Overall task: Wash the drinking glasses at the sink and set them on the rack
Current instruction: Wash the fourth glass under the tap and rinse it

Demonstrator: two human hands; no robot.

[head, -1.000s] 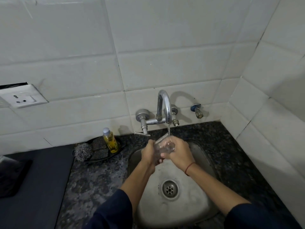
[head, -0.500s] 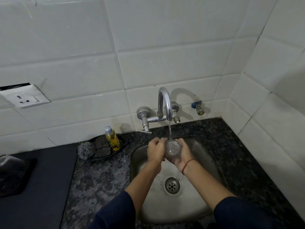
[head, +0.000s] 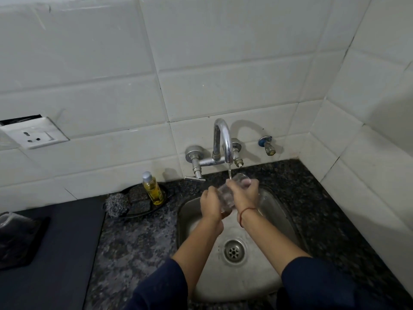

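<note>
Nearest, two dark sleeves enter from the bottom edge, forearms reaching over the steel sink (head: 263, 285) with its drain near centre.

Beyond the drain, both hands meet on one clear glass (head: 226, 195), held above the far half of the basin. The left hand (head: 210, 203) closes on its nearer, lower end; the right hand (head: 245, 194) wraps its right side, fingers (head: 247, 182) curled over the farther, upper end. Both grips are closed on the glass. Its long axis runs tilted, from near-left up to far-right, with the far end directly beneath the water falling from the tap (head: 224, 142). Which end is the mouth cannot be told.

Far left, on the table, a soap bottle (head: 153, 189) stands beside a scrubber (head: 117, 203).

No rack is in view. Judgement: rinsing step; either hand could carry the glass out.
</note>
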